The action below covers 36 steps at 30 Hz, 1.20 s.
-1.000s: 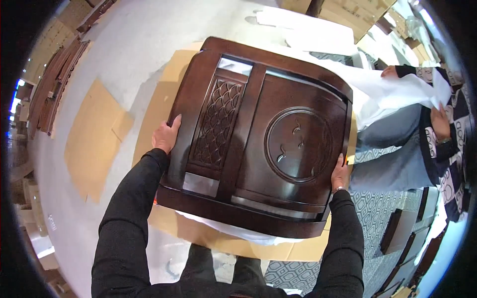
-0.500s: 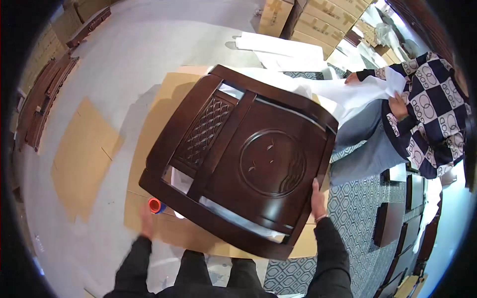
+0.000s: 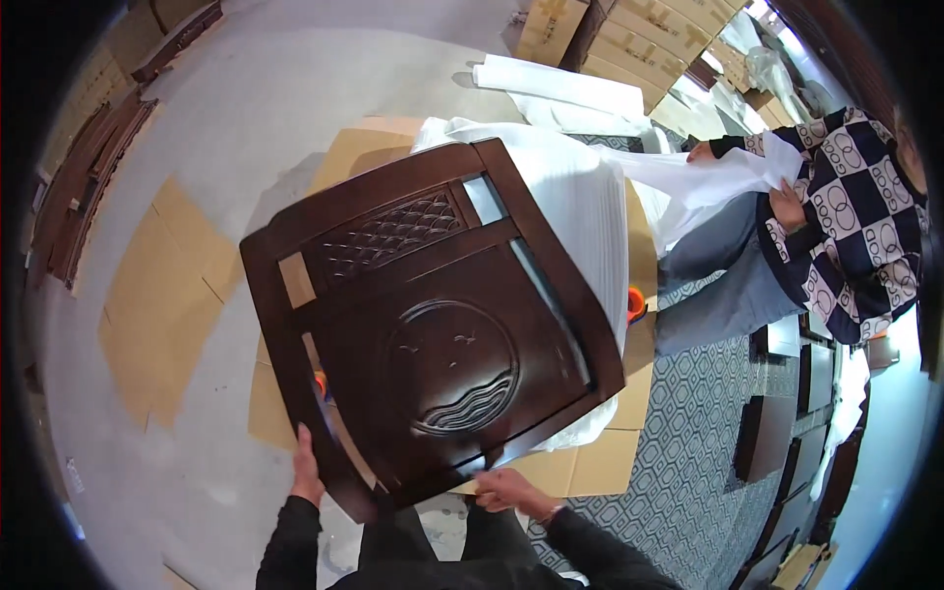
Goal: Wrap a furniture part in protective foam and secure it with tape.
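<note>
A dark brown carved wooden panel (image 3: pixel 442 270) with curved edges lies tilted across the middle. It bears a lattice section (image 3: pixel 393 236) and a round carving of birds and waves. My left hand (image 3: pixel 307 470) holds the panel's left edge near its lower corner, some fingers hidden behind the wood. At the near edge, my right hand (image 3: pixel 511 490) is closed on the rim, slightly blurred. Partly beneath the panel is a bulky shape covered in white foam sheet (image 3: pixel 575 211), resting on flattened cardboard (image 3: pixel 629 452).
A co-worker (image 3: pixel 836 216) at the right holds a white sheet (image 3: pixel 703 182). An orange roll (image 3: pixel 636 303) sits beside the foam. Cardboard boxes (image 3: pixel 639 49) are stacked at the back. Dark panels (image 3: pixel 767 438) lie on patterned carpet at right; brown boards (image 3: pixel 93 192) lie at left.
The panel has turned clockwise and shifted left and nearer, uncovering more white foam. My left hand has come onto its edge; my right hand has moved from the right side to the near edge.
</note>
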Motion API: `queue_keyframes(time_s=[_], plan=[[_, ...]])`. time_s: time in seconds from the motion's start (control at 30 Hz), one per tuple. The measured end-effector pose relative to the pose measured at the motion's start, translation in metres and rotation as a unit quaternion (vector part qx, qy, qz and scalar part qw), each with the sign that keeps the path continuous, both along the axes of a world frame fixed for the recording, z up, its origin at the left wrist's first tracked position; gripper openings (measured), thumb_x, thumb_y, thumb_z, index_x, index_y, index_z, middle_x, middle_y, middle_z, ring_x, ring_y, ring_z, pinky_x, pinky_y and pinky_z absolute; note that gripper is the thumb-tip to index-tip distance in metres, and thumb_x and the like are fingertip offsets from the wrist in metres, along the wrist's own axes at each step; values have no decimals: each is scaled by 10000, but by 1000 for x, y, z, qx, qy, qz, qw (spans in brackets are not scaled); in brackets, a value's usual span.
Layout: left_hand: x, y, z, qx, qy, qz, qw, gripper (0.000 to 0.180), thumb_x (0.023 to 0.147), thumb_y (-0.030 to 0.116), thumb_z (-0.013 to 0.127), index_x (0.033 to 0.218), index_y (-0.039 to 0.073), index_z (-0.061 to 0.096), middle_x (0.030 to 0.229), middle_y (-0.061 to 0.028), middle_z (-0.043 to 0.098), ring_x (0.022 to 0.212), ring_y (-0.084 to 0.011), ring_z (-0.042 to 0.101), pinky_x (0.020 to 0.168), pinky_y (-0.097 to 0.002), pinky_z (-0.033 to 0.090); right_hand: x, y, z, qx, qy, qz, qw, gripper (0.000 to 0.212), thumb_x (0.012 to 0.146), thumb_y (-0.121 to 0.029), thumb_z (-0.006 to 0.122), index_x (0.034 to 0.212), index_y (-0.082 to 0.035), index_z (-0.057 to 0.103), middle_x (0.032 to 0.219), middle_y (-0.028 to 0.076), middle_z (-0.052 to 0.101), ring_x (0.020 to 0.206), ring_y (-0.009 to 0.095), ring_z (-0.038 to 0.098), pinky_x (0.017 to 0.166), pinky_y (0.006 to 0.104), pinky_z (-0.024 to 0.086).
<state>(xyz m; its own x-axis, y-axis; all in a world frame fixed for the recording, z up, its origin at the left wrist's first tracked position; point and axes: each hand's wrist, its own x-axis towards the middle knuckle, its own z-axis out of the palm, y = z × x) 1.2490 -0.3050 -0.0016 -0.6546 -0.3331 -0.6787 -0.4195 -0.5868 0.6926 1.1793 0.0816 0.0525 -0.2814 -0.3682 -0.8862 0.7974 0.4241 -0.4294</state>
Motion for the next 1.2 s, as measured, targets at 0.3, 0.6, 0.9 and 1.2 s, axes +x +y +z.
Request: queue_keyframes(time_s=[0.3, 0.6, 0.9, 1.2], plan=[[-40, -85, 5, -65, -34, -136, 988, 783, 918, 647, 407, 1440, 66, 353, 1392, -117, 465, 1252, -266, 471, 1053, -408, 375, -323, 81, -7, 236, 532, -61, 811, 595, 780, -380, 731, 1109, 99, 603, 977, 178, 676, 882, 248, 656, 765, 335, 515], [-77, -103, 21, -227, -132, -70, 963, 762, 919, 571, 484, 1443, 37, 340, 1448, -102, 395, 1306, -260, 392, 1079, -417, 322, -344, 46, -22, 73, 361, -149, 918, 576, 743, -352, 791, 1013, 135, 643, 908, 139, 685, 769, 165, 656, 668, 298, 516], [-236, -105, 87, -318, 47, -283, 904, 614, 943, 471, 513, 1302, -27, 514, 1262, -99, 583, 1116, -203, 562, 942, -327, 429, -179, 121, 10, 110, 349, -386, 847, 427, 784, -227, 762, 1063, 77, 651, 964, 94, 685, 826, 158, 647, 709, 288, 521], [-465, -16, 60, -654, 109, -382, 644, 665, 848, 599, 518, 1040, -17, 676, 1011, -263, 656, 984, -403, 619, 888, -414, 460, -78, 117, -28, 140, 279, -649, 694, 398, 809, -150, 745, 1114, 55, 591, 1059, 113, 643, 851, 207, 647, 774, 321, 553]])
